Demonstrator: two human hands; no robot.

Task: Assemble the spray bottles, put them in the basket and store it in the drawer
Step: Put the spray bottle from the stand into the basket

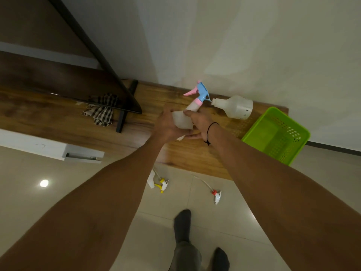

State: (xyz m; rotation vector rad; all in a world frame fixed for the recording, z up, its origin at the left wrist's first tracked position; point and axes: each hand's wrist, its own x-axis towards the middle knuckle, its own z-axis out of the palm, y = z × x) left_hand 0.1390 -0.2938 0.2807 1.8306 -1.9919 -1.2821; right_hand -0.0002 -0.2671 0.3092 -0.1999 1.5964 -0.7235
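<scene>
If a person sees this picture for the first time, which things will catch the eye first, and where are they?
First, both hands, the left hand and the right hand, grip a translucent bottle with a blue and pink spray head over the middle of the wooden counter. Next comes the bright green basket at the counter's right end. Two loose spray heads, one yellow and one red, lie on the tiled floor below.

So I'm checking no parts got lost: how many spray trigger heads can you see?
3. The blue and pink head sits on the bottle held in both hands; the yellow head and red-nozzle head lie on the floor. Others may be hidden.
</scene>
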